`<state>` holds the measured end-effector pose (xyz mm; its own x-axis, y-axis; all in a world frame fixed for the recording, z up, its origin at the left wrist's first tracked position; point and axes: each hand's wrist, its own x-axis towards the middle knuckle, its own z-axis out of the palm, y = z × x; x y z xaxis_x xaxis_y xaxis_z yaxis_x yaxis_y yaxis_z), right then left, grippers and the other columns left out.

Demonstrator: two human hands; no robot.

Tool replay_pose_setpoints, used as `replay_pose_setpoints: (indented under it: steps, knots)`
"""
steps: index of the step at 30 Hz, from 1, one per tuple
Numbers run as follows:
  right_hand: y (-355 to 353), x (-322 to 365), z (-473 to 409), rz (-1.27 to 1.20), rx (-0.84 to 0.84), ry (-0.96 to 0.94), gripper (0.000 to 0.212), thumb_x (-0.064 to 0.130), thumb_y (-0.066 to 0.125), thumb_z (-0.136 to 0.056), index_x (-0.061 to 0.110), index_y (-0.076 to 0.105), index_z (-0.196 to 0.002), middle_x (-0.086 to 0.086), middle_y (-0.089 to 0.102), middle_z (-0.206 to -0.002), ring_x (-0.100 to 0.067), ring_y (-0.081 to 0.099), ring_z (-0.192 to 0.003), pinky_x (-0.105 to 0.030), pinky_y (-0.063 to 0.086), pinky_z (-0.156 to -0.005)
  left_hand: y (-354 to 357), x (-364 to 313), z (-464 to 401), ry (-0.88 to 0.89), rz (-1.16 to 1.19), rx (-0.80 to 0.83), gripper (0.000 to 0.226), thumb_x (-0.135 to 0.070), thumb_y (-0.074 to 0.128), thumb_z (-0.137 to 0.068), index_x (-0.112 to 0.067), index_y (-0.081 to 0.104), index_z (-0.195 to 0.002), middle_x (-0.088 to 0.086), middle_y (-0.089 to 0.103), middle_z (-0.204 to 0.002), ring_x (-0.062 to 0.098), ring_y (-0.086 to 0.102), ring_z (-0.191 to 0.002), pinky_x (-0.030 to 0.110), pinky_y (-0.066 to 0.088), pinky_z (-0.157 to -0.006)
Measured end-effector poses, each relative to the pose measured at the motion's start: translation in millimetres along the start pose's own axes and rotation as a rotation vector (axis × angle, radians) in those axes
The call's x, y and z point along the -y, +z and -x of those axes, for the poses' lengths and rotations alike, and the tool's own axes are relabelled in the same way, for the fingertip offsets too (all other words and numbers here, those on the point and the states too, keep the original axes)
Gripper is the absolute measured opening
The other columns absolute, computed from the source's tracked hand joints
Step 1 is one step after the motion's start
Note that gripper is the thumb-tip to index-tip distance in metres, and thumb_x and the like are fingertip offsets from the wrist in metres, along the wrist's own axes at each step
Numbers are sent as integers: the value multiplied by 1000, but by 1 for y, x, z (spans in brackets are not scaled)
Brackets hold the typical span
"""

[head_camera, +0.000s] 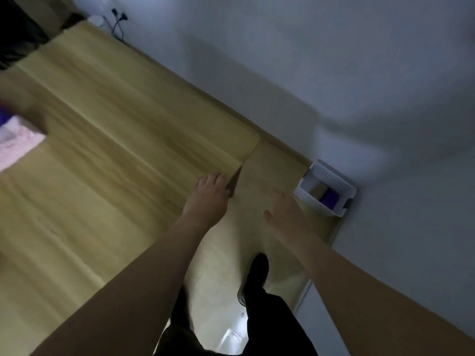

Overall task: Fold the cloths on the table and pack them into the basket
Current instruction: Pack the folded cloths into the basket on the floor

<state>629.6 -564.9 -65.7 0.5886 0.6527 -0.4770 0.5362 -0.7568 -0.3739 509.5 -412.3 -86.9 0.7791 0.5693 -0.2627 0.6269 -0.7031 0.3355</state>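
Observation:
The view is tilted and blurred. A white perforated basket [326, 189] stands on the floor against the wall at the right, with a purple cloth [330, 199] inside it. A pink cloth [18, 143] lies on the wooden table [108, 140] at the far left, with a bit of purple cloth [4, 116] behind it. My left hand [209, 195] hovers at the table's right corner, fingers loosely apart and holding nothing. Just left of the basket, my right hand [284, 214] is spread over the floor, also holding nothing.
A pale wall [334, 73] runs along the table's far edge and beside the basket. Cables and a plug [118, 20] hang at the table's far corner. My dark-trousered legs and a black shoe [257, 273] stand on the light floor below the hands.

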Motion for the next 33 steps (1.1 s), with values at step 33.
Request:
replay_pose_setpoints:
  steps: [33]
  knots:
    - [302,472,72,-3,310,-310,53,35,51,-94,18,38,-142,-2,45,-142,-17,44,-129,-29,33,-109,-66,507,303,-874,171,-467,61,2,50,-71,-2,46,-131,22,49,-130,42,44,-118,50,34,-104]
